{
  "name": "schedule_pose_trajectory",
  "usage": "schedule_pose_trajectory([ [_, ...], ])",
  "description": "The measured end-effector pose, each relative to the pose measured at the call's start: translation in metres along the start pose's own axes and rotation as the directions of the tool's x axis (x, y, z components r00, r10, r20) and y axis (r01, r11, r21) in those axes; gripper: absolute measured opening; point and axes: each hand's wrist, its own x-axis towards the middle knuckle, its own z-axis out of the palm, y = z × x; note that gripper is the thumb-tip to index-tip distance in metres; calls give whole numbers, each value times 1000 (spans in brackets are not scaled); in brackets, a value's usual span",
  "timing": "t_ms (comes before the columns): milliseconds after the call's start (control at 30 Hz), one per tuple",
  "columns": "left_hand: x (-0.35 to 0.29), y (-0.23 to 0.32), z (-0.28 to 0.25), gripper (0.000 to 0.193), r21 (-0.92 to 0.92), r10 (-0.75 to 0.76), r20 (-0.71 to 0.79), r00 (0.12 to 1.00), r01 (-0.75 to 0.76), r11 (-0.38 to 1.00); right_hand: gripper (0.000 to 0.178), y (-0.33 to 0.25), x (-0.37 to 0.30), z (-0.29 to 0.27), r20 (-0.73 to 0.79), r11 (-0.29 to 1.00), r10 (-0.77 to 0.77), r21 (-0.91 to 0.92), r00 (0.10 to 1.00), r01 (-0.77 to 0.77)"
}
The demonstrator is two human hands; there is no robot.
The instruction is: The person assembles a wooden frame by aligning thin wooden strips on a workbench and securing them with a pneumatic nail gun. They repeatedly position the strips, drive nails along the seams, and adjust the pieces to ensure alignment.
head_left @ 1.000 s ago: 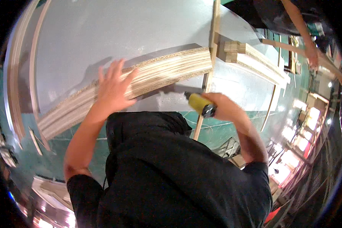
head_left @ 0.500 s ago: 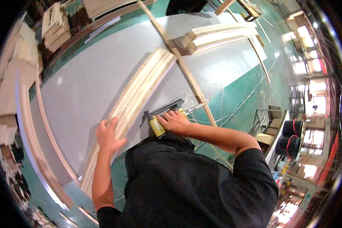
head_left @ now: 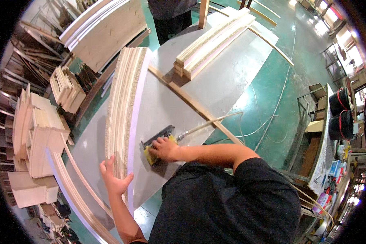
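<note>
My left hand [head_left: 117,179] spans the near part of a long stack of plywood strips [head_left: 124,93], with the fingers at its left edge and the thumb at its right edge. The stack stands on the grey tabletop [head_left: 162,101], its striped layers facing up and a pale lilac face along the right side. Just right of it, my right hand [head_left: 165,149] is wrapped round a yellow and black air nail gun [head_left: 152,156], which rests low over the table. An air hose [head_left: 207,123] runs from the tool to the right.
A wooden batten [head_left: 191,103] crosses the table beyond the nail gun. More strip bundles [head_left: 215,42] lie at the far end, where a person in dark clothes [head_left: 171,20] stands. Curved strips [head_left: 75,195] are at the left edge. Black buckets [head_left: 340,124] stand at right.
The stack has swung more upright in view, its far end now clear of the batten. My left hand has stayed on it; the nail gun in my right hand has shifted left and lower.
</note>
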Motion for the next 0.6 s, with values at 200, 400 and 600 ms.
schedule_pose_trajectory([
  [200,58,104,33,101,10,202,52,978,-203,979,84,21,-37,-79,-253,487,-39,840,967,240],
  [400,120,235,121,96,63,353,157,922,-366,928,89,97,-108,-80,-126,-526,230,818,965,232],
  [600,150,324,219,92,57,340,310,888,-375,925,76,159,-160,-104,33,-698,628,465,778,545],
])
